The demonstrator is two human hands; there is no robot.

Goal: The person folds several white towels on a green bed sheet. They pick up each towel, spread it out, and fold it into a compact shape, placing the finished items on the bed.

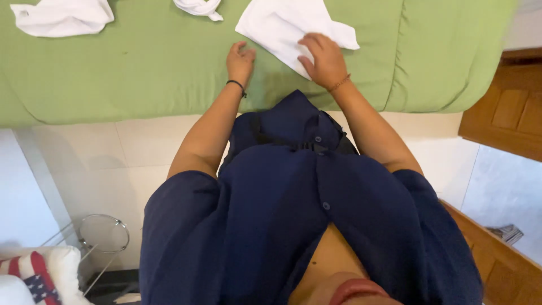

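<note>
Head view, looking straight down over a dark navy button shirt (282,214) toward a green bed cover (141,79) that fills the upper half of the frame. Upper left corner: a crumpled white cloth (62,17) lies on the cover, well apart from both hands. Lower left corner: a cushion with a red, white and blue flag print (34,277), and just right of it a small round glass side table (104,232) on pale floor tiles (141,147). Top centre: a second small bunched white cloth (199,7), partly cut off by the frame edge. Left hand (240,61), black band at the wrist, rests on the bare cover with fingers curled under; it holds nothing and sits just beside the near corner of the flat white cloth (282,25). That cloth lies spread at upper centre-right. Right hand (323,59), thin orange bracelet at the wrist, presses palm-down on the cloth's lower edge, fingers spread flat, not pinching. Right edge: brown wooden panelling (508,113).
</note>
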